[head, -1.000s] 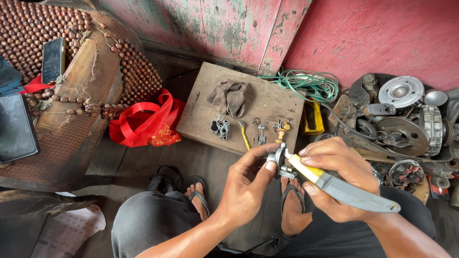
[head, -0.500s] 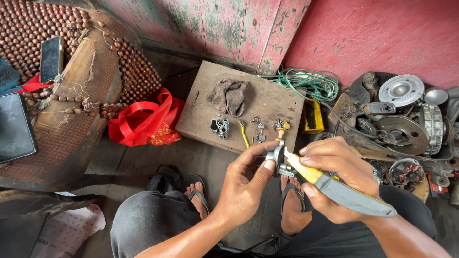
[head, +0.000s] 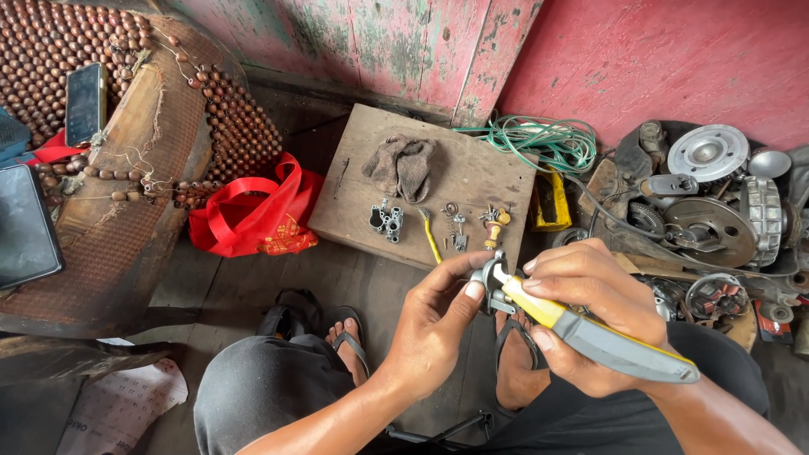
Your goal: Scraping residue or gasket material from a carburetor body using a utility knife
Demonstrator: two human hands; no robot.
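My left hand [head: 438,316] pinches a small grey metal part [head: 489,278] between thumb and fingers. My right hand [head: 590,316] grips a screwdriver with a yellow and grey handle [head: 607,341], its tip set against the metal part. Both hands hover above my knees and sandalled feet [head: 345,333]. Just beyond them lies a wooden board [head: 354,202] carrying a small metal block [head: 386,221], a thin yellow tool [head: 431,240], small screws and springs [head: 459,226], and a crumpled brown rag [head: 401,167].
A red bag [head: 253,215] lies left of the board. A beaded seat cover [head: 211,101] with a phone [head: 84,103] on it is at far left. Green wire coil [head: 539,139] and a pile of engine parts [head: 708,202] sit at right, by a red wall.
Both hands have stayed together over the knees; the screwdriver handle has shifted slightly while its tip remains on the metal part.
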